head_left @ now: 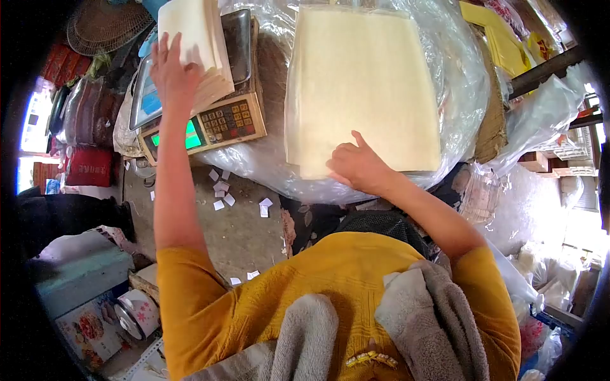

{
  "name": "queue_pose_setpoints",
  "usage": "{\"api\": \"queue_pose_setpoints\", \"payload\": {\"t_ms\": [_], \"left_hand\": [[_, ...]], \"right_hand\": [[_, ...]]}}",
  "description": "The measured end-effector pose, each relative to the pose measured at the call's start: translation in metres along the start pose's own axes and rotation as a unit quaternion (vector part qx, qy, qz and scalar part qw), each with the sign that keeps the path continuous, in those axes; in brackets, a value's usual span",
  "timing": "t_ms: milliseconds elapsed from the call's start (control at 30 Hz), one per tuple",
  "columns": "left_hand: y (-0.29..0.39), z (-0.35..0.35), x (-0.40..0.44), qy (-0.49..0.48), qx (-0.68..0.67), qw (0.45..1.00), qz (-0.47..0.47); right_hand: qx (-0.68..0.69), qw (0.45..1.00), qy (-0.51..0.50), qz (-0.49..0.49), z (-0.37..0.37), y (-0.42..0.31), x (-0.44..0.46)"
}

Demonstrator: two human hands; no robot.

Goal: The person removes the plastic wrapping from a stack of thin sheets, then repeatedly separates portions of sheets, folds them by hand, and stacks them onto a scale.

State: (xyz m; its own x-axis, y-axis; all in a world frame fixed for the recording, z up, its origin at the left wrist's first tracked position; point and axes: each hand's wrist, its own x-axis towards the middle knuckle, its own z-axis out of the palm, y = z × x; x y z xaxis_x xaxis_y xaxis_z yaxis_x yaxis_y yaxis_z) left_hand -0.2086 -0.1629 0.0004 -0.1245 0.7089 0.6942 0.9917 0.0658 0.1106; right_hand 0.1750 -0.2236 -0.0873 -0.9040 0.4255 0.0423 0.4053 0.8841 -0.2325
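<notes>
On the left, a thick stack of cream-coloured thin sheets [190, 25] lies on the pan of a digital scale [232, 120] with a green-lit display. My left hand [173, 73] rests on that stack with its fingers spread. In front of me is a wide, flat pile of similar cream sheets [362, 82], lying on clear plastic. At its near edge is my right hand [359, 165], the fingers curled and pressed together at the edge of a sheet, one finger sticking up. The curled fingers partly hide the grip. I cannot tell what the sheets are made of.
Crumpled clear plastic [464, 82] surrounds the pile. Yellow bags [499, 38] lie at the far right, near a dark bar [546, 73]. Small white paper pieces [221, 187] litter the floor. At lower left stands a flowered white pot [136, 313]. A woven hat [108, 25] is at upper left.
</notes>
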Motion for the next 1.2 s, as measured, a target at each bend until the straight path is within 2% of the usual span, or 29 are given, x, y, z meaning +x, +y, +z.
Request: {"api": "queue_pose_setpoints", "payload": {"t_ms": [33,100,167,200,233,267,300,333,367,433,533,567,600,633,700,733,767,800,833,867,967,1000,1100,1133,1200], "left_hand": [[0.026,-0.022,-0.01,0.066,-0.054,0.996,0.018],[0.066,-0.036,-0.037,0.104,-0.102,0.989,0.013],[0.105,-0.026,-0.079,0.114,-0.215,0.97,0.015],[0.121,-0.017,-0.103,0.076,-0.232,0.969,0.019],[0.14,-0.013,-0.125,0.029,-0.234,0.971,0.029],[0.159,-0.014,-0.14,-0.022,-0.25,0.968,0.013],[0.172,-0.004,-0.162,-0.066,-0.21,0.976,0.007],[0.178,0.007,-0.182,-0.109,-0.169,0.98,0.001],[0.178,0.01,-0.195,-0.175,-0.104,0.976,0.08],[0.178,0.015,-0.205,-0.297,0.032,0.925,0.233],[0.187,0.028,-0.185,-0.479,-0.164,0.849,0.152],[0.192,0.029,-0.179,-0.484,-0.167,0.847,0.14],[0.198,0.027,-0.175,-0.487,-0.172,0.846,0.133],[0.206,0.026,-0.17,-0.487,-0.179,0.845,0.128],[0.212,0.016,-0.164,-0.354,-0.197,0.9,0.158],[0.212,0.013,-0.162,-0.29,-0.204,0.92,0.167],[0.212,0.015,-0.159,-0.328,-0.203,0.907,0.168],[0.213,0.018,-0.155,-0.365,-0.202,0.893,0.168],[0.214,0.023,-0.151,-0.401,-0.201,0.878,0.168],[0.218,0.038,-0.151,-0.394,-0.162,0.887,0.178],[0.229,0.065,-0.116,-0.418,-0.166,0.882,0.139],[0.23,0.074,-0.108,-0.375,-0.213,0.894,0.123],[0.242,0.083,-0.098,-0.441,-0.085,0.886,0.111],[0.239,0.089,-0.096,-0.477,-0.133,0.864,0.095],[0.24,0.096,-0.098,-0.484,-0.111,0.861,0.107]], "right_hand": [[-0.003,1.0,-0.008,-0.006,0.002,0.001,0.0],[-0.011,1.0,-0.024,-0.017,0.009,0.003,0.0],[0.07,0.997,-0.018,0.041,0.015,0.006,0.001],[0.109,0.991,-0.015,0.07,0.015,0.008,0.002],[0.205,0.967,0.012,0.148,0.012,0.013,0.002],[0.299,0.927,0.039,0.224,0.008,0.021,0.001],[0.388,0.871,0.067,0.294,0.004,0.032,-0.001],[0.469,0.79,0.12,0.377,-0.005,0.045,-0.004],[0.629,0.644,0.194,0.39,0.012,0.074,-0.013],[0.686,0.605,0.232,0.329,-0.009,0.079,-0.025],[0.44,0.867,0.074,0.221,-0.013,0.042,-0.033],[0.26,0.947,0.06,0.177,-0.025,0.024,-0.03],[-0.037,0.986,0.032,0.159,-0.002,0.019,-0.035],[-0.113,0.983,0.018,0.142,0.014,0.029,-0.038],[0.095,0.975,-0.022,0.2,-0.023,0.043,-0.036],[0.145,0.95,0.127,0.245,-0.019,0.065,-0.037],[0.195,0.9,0.271,0.28,-0.016,0.088,-0.036],[0.276,0.82,0.197,0.462,-0.089,0.072,-0.025],[0.249,0.861,0.242,0.371,-0.097,0.086,-0.026],[0.23,0.875,0.231,0.357,-0.1,0.085,-0.027],[0.205,0.912,0.192,0.299,-0.103,0.07,-0.024],[0.189,0.926,0.195,0.261,-0.093,0.075,-0.025],[0.23,0.926,0.177,0.243,-0.089,0.074,-0.024],[0.204,0.935,0.157,0.243,-0.093,0.073,-0.023],[0.11,0.954,0.21,0.185,-0.099,0.086,-0.025]]}}
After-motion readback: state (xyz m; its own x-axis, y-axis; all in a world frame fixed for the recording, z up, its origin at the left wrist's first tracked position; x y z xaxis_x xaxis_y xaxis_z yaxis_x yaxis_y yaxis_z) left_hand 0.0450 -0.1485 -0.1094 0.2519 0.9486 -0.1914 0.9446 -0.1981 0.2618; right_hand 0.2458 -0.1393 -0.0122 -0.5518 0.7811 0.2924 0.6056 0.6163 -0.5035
